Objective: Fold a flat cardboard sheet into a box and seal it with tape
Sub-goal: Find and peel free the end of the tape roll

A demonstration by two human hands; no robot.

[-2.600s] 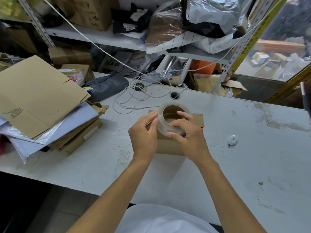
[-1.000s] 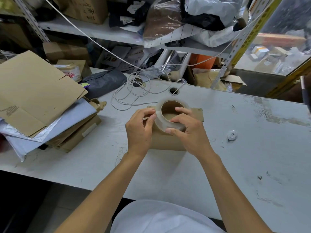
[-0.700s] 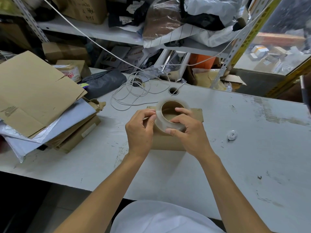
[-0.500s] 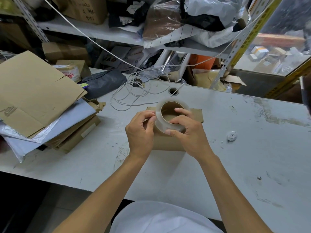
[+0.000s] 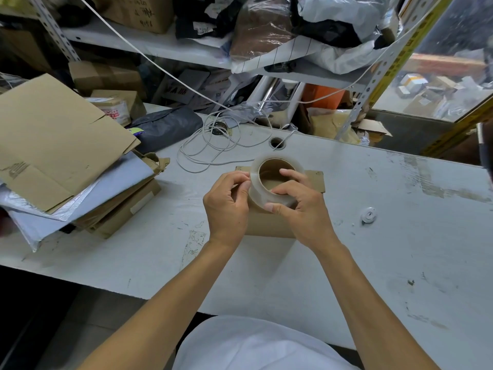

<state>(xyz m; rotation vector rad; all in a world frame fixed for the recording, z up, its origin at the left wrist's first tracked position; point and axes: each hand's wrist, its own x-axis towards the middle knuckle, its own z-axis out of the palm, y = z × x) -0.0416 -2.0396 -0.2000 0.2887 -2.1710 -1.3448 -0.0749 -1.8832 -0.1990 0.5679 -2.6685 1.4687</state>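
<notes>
A roll of clear tape (image 5: 257, 180) with a brown cardboard core is held above a small flat cardboard piece (image 5: 316, 180) lying on the white table (image 5: 373, 263). My right hand (image 5: 301, 206) grips the roll, with fingers inside the core and the thumb on the outer face. My left hand (image 5: 226, 204) has its fingertips curled against the roll's left edge, picking at the tape surface. The hands cover most of the cardboard piece.
A stack of flat cardboard sheets (image 5: 53, 140) and white mailers lies at the table's left. Coiled white cable (image 5: 213, 145) lies behind the roll. A small white disc (image 5: 369, 215) sits to the right. Cluttered shelves stand behind the table.
The roll and both hands stay in nearly the same place. My left fingertips keep working at the roll's left edge. No tape end has visibly come free.
</notes>
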